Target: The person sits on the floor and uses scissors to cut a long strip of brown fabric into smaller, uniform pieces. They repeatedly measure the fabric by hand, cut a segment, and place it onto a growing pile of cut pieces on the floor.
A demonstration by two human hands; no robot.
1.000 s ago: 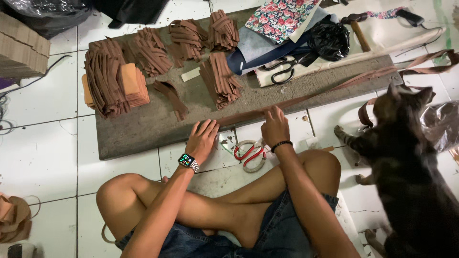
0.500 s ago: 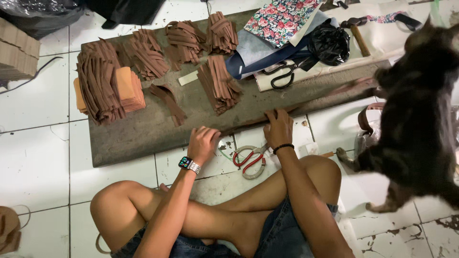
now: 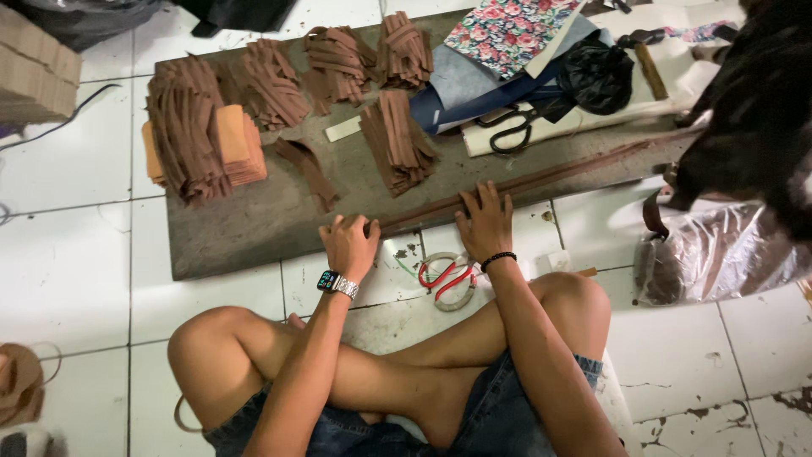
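I sit cross-legged on white floor tiles before a long grey-brown board (image 3: 254, 228). My left hand (image 3: 349, 244), with a watch on its wrist, rests curled on the board's near edge, at the end of a long thin brown strip (image 3: 541, 176) that runs right along that edge. My right hand (image 3: 485, 222), a dark band on its wrist, lies flat with fingers spread on the same strip. Stacks of cut brown strips (image 3: 396, 140) lie on the board beyond my hands. Red-handled pliers (image 3: 446, 279) sit on the tiles between my wrists.
A dark-furred animal (image 3: 753, 110) stands at the right edge. Black scissors (image 3: 507, 131), floral fabric (image 3: 512, 30) and a black bag (image 3: 596, 76) lie at the board's far right. A clear plastic bag (image 3: 727, 254) sits on the floor to the right. Cardboard (image 3: 34, 72) is at top left.
Both hands slid a little along the board's near edge and now press on the strip. The dark animal walked from beside my right knee up to the far right corner.
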